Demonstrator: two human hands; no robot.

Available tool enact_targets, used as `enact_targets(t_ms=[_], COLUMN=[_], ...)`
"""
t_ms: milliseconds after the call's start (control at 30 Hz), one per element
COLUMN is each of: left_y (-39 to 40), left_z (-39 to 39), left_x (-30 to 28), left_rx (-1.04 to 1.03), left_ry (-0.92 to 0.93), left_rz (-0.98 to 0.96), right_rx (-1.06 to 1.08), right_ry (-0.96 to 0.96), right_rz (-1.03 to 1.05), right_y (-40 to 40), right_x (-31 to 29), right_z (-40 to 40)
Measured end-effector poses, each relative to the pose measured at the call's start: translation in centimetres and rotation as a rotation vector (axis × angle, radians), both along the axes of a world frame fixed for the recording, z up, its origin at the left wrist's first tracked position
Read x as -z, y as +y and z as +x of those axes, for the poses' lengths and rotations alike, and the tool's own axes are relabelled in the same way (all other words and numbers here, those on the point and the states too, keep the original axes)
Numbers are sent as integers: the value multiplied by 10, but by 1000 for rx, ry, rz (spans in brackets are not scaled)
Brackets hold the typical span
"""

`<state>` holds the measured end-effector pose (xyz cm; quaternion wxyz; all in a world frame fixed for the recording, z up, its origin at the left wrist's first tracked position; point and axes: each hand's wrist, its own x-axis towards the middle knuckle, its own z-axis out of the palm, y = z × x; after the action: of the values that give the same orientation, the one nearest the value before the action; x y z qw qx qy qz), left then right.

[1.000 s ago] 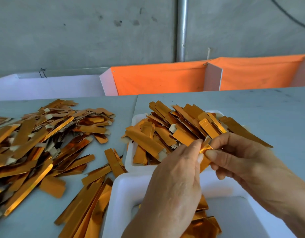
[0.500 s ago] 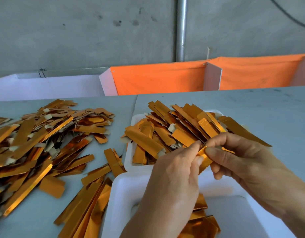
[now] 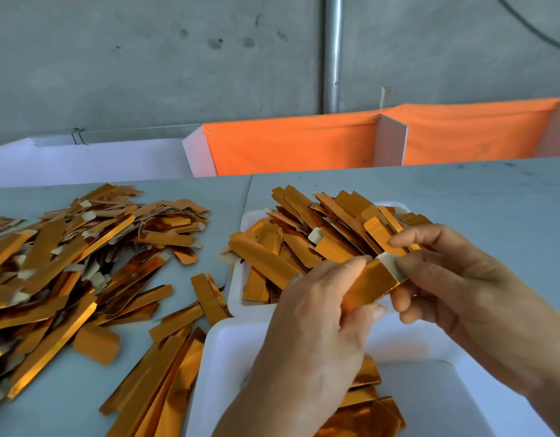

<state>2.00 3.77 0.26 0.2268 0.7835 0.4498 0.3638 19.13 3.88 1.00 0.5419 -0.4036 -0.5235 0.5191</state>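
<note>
A small gold foil carton blank [image 3: 371, 283] is held between both hands above the near white tray [image 3: 231, 351]. My left hand [image 3: 313, 339] grips its lower end with curled fingers and thumb. My right hand [image 3: 455, 285] pinches the upper end, where a pale end flap [image 3: 388, 263] shows. The blank looks partly opened into a sleeve. Behind the hands, a far white tray [image 3: 250, 217] holds a heap of flat gold blanks [image 3: 307, 238]. A few folded gold pieces [image 3: 364, 414] lie inside the near tray.
A large loose pile of gold blanks [image 3: 67, 260] covers the grey table's left side, with more strips [image 3: 158, 373] beside the near tray. Orange cloth bins [image 3: 291, 143] and a white bin [image 3: 92, 162] stand behind the table. A metal pole [image 3: 333, 52] runs up the concrete wall.
The hands have turned and drawn the blank out, so more of its gold face and pale flap now show. My right hand shifted slightly right and down.
</note>
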Motion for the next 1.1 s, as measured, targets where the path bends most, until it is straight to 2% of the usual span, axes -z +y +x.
enact_targets(t_ms=[133, 233, 467, 933, 1000, 1100], left_y=[-1, -1, 2, 5, 5, 4], left_z=[-3, -6, -12, -13, -13, -14], left_x=[-4, -7, -4, -1, -1, -2], left_rx=[47, 123, 184, 144, 134, 121], left_ry=[-92, -148, -219, -9, -1, -6], left_rz=[-121, -189, -253, -101, -100, -109], right_rx=[-66, -135, -239, -94, -99, -168], right_ry=[120, 155, 13, -247, -245, -110], right_rz=[-117, -114, -29, 83, 85, 32], right_y=[1, 2, 1, -5, -6, -5], right_x=[0, -1, -4, -4, -3, -3], right_z=[6, 10, 16, 2, 1, 4])
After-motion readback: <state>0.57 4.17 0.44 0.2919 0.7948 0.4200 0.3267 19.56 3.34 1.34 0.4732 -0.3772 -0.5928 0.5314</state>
